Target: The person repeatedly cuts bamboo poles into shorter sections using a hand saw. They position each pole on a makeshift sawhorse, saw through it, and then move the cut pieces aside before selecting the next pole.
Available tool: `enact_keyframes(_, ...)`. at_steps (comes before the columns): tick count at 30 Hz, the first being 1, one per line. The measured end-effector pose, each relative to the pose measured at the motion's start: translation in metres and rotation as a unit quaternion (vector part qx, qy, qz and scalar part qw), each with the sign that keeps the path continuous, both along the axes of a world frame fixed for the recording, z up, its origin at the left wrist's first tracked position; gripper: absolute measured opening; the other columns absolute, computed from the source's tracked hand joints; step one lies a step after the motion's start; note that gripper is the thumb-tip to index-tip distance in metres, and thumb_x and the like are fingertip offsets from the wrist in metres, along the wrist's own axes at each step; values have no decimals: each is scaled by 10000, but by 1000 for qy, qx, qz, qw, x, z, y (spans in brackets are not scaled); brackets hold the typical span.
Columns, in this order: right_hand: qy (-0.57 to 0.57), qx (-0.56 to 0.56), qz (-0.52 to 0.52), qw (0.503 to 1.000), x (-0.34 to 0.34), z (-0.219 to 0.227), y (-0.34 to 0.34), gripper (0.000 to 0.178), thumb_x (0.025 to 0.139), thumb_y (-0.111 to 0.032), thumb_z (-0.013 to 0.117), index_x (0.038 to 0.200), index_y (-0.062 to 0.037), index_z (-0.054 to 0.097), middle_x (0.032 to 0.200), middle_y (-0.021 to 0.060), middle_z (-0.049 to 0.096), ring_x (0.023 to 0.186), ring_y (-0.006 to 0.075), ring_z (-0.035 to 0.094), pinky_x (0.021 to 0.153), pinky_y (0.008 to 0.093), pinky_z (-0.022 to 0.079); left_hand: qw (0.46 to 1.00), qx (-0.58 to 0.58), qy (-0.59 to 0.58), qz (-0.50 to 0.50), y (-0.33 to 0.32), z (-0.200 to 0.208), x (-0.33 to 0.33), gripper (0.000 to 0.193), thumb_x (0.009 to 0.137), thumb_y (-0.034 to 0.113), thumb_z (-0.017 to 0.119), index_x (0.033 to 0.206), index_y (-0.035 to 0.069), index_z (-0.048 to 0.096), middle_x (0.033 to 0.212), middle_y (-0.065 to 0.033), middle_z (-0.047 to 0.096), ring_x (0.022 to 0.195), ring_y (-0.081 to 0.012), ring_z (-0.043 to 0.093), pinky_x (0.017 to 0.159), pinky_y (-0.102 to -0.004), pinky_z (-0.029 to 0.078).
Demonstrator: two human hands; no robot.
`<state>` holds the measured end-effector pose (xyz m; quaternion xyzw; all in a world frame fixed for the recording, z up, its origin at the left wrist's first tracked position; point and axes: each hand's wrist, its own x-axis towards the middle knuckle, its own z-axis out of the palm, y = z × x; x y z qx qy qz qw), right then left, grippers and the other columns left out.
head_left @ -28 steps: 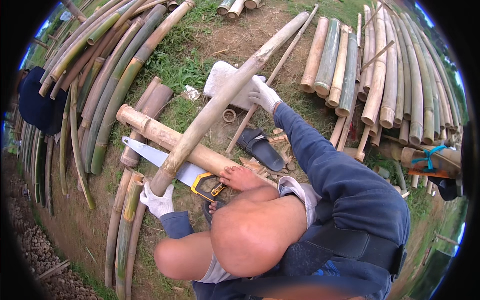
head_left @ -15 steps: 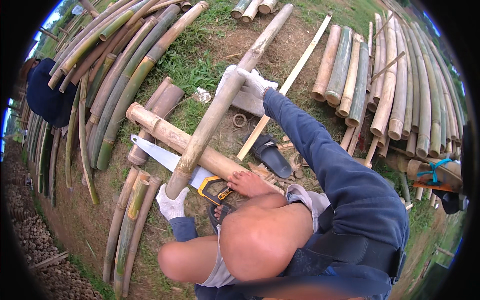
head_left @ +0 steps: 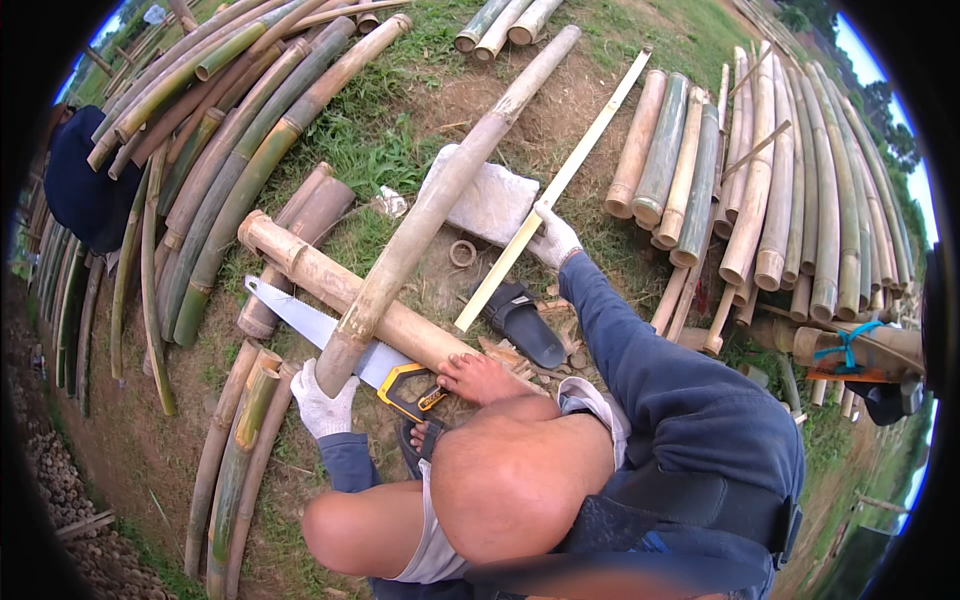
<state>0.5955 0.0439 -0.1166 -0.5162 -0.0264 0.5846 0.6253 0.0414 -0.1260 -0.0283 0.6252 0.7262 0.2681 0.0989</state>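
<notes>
In a white glove, my left hand [head_left: 325, 402] grips the near end of a long bamboo pole [head_left: 435, 222]. That pole slants away from me, lying across a thicker bamboo piece [head_left: 318, 272]. My right hand [head_left: 555, 240], also gloved, is closed on a thin pale bamboo strip [head_left: 590, 145] just right of the pole. Under the pole's near part lies a handsaw [head_left: 302, 318] with a yellow and black handle [head_left: 408, 390]. My bare foot [head_left: 482, 378] rests against the thicker piece, close to the saw handle.
A pale flat slab [head_left: 492, 200] lies beyond the pole, near a small bamboo ring [head_left: 462, 253]. A black sandal [head_left: 527, 325] sits beside my foot. Bamboo poles are stacked at left [head_left: 245, 185] and right [head_left: 775, 190]. Shorter lengths [head_left: 235, 465] lie by my left hand.
My right hand has left the bamboo pole and moved right and nearer, onto the thin strip. My left hand stays on the pole's near end.
</notes>
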Motion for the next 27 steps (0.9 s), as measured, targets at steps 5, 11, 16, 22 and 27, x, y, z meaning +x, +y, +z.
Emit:
enact_keyframes(5,-64,40,68,995,1,25,19,555,1019,-398,812,1454,-116,613,1182,112,703,1025,286,724,875,533,639,1000,6,-17,-7,-4,-11,-5,999,654,277,1040,1528,93,592,1472,-240,569,1364,-446,591,1160,-513,503)
enact_keyframes(11,-125,137,101,978,-44,67,9,548,1054,-287,770,1539,-139,561,1175,76,716,871,244,761,762,437,669,1000,6,9,3,-7,-8,1,1006,687,319,1035,1542,49,578,1473,-262,572,1370,-455,582,1177,-521,482)
enact_keyframes(16,-135,96,69,984,-100,62,-7,482,1044,-294,787,1392,-82,529,1076,103,699,808,270,769,740,425,676,1000,-2,-2,-12,-5,-9,-5,966,750,363,1018,1542,27,579,1464,-268,577,1380,-451,572,1184,-520,473)
enact_keyframes(22,-162,66,111,978,-128,51,-8,419,1045,-245,759,1300,-28,508,945,137,715,686,273,769,607,391,644,999,16,-44,-17,-2,-24,-17,935,788,394,1008,1535,17,591,1465,-258,580,1377,-433,573,1195,-512,461)
enact_keyframes(27,-176,55,76,980,-147,66,-6,533,1020,-226,741,1367,29,426,879,156,703,602,254,740,464,379,572,997,22,-73,-17,-1,-23,-17,937,791,403,1006,1538,21,590,1461,-247,583,1376,-421,574,1192,-512,461)
